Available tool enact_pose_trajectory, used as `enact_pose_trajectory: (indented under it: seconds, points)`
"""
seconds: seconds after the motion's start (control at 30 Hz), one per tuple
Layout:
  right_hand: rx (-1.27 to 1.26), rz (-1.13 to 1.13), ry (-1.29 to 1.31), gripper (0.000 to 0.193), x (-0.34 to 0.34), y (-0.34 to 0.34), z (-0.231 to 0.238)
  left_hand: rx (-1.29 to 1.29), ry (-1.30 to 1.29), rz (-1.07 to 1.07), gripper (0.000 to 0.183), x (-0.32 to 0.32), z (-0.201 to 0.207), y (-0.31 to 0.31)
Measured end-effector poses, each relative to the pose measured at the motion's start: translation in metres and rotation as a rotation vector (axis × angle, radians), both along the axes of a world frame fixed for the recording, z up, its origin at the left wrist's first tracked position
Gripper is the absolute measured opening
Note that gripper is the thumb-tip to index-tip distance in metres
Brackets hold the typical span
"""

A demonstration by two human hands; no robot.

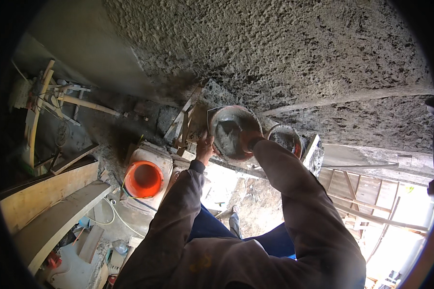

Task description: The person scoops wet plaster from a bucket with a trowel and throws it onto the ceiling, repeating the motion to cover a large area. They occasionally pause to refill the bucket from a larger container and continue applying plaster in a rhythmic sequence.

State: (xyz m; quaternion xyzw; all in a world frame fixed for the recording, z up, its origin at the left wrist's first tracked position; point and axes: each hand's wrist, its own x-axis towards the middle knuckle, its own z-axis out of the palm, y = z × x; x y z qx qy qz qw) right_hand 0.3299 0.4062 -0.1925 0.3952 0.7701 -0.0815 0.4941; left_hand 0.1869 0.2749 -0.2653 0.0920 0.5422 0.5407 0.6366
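Two hands (205, 147) are at one of three buckets (236, 111).

The person's left hand (205, 148) touches a round, reddish-rimmed bucket (236, 113) holding wet grey mortar (225, 139); the right hand (249, 138) reaches inside. Nearer left stands a bright orange plastic bucket (155, 168).

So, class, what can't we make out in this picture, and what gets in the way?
Head view:
- Fingers of the right hand, and anything in them: lost in shadow inside the large bucket.
- Lower part of the smaller bucket: behind the right sleeve.
- Whatever lies beyond the timbers, lower right: washed out by glare.
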Motion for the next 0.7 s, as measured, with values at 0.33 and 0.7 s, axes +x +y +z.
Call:
enact_pose_trajectory:
  seconds: [0.33,0.7]
  points:
    - [-0.047,-0.136,0.143,0.059,0.009,-0.003,0.000,0.011,-0.037,-0.019,0.055,-0.001,-0.003,-0.001]
    - [-0.135,-0.095,0.028,0.051,0.015,-0.004,-0.028,0.050,-0.033,0.002,0.052,0.000,-0.015,-0.002]
